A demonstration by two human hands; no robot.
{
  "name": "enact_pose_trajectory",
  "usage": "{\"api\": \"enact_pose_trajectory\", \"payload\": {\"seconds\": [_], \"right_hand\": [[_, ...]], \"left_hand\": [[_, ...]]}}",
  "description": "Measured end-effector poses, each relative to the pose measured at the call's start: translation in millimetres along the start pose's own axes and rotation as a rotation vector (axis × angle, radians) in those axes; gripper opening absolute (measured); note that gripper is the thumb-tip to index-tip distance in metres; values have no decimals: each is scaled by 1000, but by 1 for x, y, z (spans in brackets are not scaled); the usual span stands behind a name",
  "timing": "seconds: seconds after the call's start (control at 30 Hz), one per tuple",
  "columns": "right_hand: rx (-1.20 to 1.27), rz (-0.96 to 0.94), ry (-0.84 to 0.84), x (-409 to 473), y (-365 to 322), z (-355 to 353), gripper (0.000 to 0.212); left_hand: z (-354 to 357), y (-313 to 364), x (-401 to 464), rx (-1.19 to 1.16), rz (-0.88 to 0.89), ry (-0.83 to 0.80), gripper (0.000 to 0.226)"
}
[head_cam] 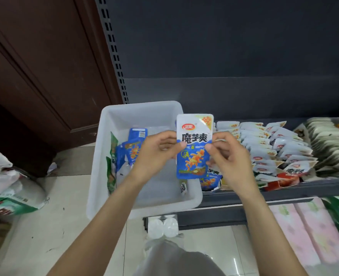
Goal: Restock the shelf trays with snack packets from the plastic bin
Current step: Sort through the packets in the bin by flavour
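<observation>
both hands up over the plastic bin [112, 116], one blue-and-white snack packet [193, 146] held upright between them. left hand [156, 154] pinches its left edge, thumb on the printed front and fingers curled behind; right hand [227, 154] does the same on the right edge. holding it by the two side seams keeps the face flat and readable to me, label right way up, probably so i can match it to a row before setting it down.

bin sits at the left end of the shelf tray [284, 185], nearly touching it, which keeps the carry short. not much left inside: a few blue packets [133, 148] leaning at the left, a green packet [111, 168] against the left wall, bare floor in the middle.

tray rows [272, 148] to the right are packed with white packets standing on edge, overlapping (same red logo, as far as i can tell). the blue ones [210, 180] lie at the tray's near left corner, just below my packet, so i judge that is where it goes.
</observation>
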State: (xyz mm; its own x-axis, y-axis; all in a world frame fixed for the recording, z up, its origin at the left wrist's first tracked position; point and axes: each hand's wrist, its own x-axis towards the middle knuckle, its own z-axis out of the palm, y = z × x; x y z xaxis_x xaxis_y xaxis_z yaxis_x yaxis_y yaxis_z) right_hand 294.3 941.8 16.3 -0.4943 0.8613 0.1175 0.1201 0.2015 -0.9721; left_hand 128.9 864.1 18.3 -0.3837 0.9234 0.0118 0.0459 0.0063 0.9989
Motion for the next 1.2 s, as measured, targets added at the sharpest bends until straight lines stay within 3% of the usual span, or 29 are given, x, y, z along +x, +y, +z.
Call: {"api": "enact_pose_trajectory", "payload": {"seconds": [0.23, 0.33, 0.5, 0.7, 0.8, 0.97, 1.07, 1.17, 1.2], "right_hand": [[-322, -104, 235, -34, 26, -46, 22], [-414, -127, 264, -38, 51, -42, 19], [-703, -186, 234, -36, 84, -27, 21], [-779, -331, 322, -35, 77, -24, 32], [-944, -397, 237, -27, 78, -25, 34], [-1140, -352, 122, -23, 80, -25, 45], [-1193, -408, 172, -21, 61, -24, 28], [-1085, -535, 218, -20, 38, -14, 3], [-1021, -575, 208, -18, 33, -7, 8]], "left_hand": [[66, -9, 11, 180, 85, -131, 15], [69, -21, 12, 328, 60, -125, 5], [60, -46, 18, 759, 167, -81, 22], [61, -64, 14, 978, 193, -42, 30], [64, -72, 12, 979, 241, 27, 30], [64, -76, 12, 979, 412, 55, 14], [58, -71, 14, 962, 530, 90, 11], [36, -66, 3, 877, 682, 285, 9], [25, -67, -4, 872, 732, 340, 7]]}}
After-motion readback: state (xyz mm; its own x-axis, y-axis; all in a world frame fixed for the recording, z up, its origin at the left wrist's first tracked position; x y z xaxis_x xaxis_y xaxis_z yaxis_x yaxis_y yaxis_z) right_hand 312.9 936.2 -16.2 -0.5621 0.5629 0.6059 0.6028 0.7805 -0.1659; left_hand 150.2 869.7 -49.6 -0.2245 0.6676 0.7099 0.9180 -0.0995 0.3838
